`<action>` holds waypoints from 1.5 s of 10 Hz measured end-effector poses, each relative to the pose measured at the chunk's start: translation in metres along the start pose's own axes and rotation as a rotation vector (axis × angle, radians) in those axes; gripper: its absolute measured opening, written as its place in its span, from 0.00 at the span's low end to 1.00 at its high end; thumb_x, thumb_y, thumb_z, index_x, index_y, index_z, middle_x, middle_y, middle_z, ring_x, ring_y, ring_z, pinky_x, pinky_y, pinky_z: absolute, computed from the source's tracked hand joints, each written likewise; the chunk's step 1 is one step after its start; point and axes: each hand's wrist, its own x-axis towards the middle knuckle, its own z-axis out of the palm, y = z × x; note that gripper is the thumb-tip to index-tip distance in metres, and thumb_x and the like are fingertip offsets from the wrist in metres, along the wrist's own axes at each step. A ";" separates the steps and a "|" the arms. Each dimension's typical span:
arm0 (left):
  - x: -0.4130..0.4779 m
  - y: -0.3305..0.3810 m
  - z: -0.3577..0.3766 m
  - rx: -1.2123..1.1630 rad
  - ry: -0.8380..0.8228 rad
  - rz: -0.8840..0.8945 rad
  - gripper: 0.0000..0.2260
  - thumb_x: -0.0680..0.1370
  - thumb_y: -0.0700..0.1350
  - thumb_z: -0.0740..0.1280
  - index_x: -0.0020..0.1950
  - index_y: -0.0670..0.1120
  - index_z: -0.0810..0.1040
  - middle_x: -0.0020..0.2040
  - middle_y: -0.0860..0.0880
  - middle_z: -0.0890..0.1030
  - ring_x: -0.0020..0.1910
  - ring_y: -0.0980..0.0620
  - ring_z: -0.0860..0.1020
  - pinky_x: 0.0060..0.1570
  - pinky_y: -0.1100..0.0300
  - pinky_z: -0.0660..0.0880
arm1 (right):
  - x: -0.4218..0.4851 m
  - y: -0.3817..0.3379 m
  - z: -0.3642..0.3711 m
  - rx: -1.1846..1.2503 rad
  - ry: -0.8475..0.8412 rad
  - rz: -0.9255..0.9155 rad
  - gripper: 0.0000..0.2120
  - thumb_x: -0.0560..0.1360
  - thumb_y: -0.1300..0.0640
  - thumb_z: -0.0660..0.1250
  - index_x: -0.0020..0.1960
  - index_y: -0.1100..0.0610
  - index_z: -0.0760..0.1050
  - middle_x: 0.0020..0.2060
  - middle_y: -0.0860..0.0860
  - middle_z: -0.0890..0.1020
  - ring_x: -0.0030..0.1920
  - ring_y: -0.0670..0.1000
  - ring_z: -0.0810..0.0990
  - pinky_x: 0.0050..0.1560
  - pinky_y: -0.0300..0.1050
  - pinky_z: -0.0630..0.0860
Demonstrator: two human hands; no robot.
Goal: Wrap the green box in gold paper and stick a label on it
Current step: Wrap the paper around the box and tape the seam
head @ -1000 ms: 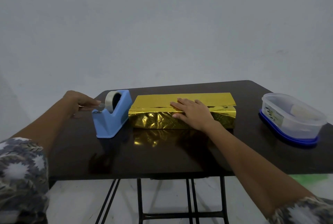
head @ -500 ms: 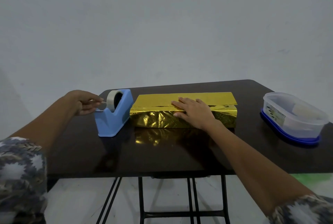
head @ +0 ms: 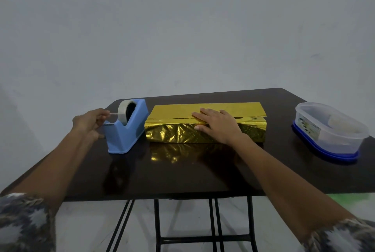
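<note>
Head view: the left hand point(head: 89, 122) pinches the tape end point(head: 113, 114) just off the blue dispenser point(head: 126, 130), while the right hand point(head: 217, 125) lies flat, fingers straight, on the seam of the gold-wrapped box point(head: 174, 128). The box's long axis runs left to right, just right of the dispenser, so the strip likely travels rightward to that seam. All this sits on a dark glossy table point(head: 182, 174), with a plastic tub point(head: 328, 130) far right and a plain grey wall behind.
</note>
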 end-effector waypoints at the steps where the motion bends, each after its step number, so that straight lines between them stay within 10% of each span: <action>1: -0.003 0.009 0.008 0.133 0.041 0.019 0.08 0.73 0.39 0.71 0.37 0.46 0.73 0.21 0.56 0.77 0.36 0.59 0.75 0.56 0.38 0.66 | 0.000 0.000 0.000 0.003 0.008 0.000 0.26 0.80 0.40 0.47 0.76 0.44 0.51 0.76 0.49 0.56 0.76 0.51 0.55 0.74 0.52 0.53; 4: -0.005 0.008 -0.008 0.026 -0.063 -0.004 0.05 0.75 0.38 0.68 0.41 0.43 0.75 0.39 0.50 0.77 0.36 0.58 0.74 0.44 0.33 0.74 | 0.000 0.001 0.000 -0.007 0.011 0.002 0.26 0.80 0.40 0.47 0.76 0.45 0.51 0.76 0.49 0.56 0.76 0.51 0.55 0.74 0.52 0.53; 5: -0.006 0.004 -0.016 -0.031 -0.081 0.003 0.04 0.75 0.37 0.68 0.41 0.42 0.75 0.38 0.50 0.77 0.26 0.61 0.74 0.25 0.42 0.78 | 0.000 0.001 0.001 0.000 0.008 0.007 0.26 0.80 0.40 0.47 0.76 0.45 0.51 0.76 0.49 0.56 0.76 0.51 0.55 0.74 0.52 0.52; 9: -0.018 -0.008 -0.007 -0.184 0.025 0.050 0.06 0.75 0.40 0.68 0.38 0.45 0.74 0.24 0.54 0.72 0.25 0.61 0.71 0.50 0.36 0.71 | 0.000 0.000 0.002 0.013 0.008 0.010 0.26 0.80 0.40 0.48 0.76 0.45 0.52 0.76 0.49 0.58 0.75 0.51 0.56 0.74 0.53 0.53; 12: -0.026 -0.031 0.005 -0.289 0.139 0.080 0.14 0.73 0.37 0.72 0.54 0.41 0.72 0.38 0.48 0.80 0.32 0.58 0.76 0.38 0.47 0.79 | 0.001 0.001 0.003 0.008 0.012 0.008 0.26 0.80 0.40 0.48 0.76 0.45 0.52 0.76 0.49 0.57 0.76 0.51 0.55 0.74 0.52 0.53; 15: -0.012 -0.047 -0.006 -0.306 0.131 0.116 0.08 0.72 0.36 0.71 0.46 0.41 0.72 0.34 0.47 0.75 0.25 0.60 0.74 0.35 0.51 0.81 | 0.002 0.002 0.005 -0.004 0.018 0.007 0.26 0.80 0.39 0.48 0.76 0.44 0.51 0.76 0.49 0.57 0.75 0.51 0.56 0.73 0.52 0.53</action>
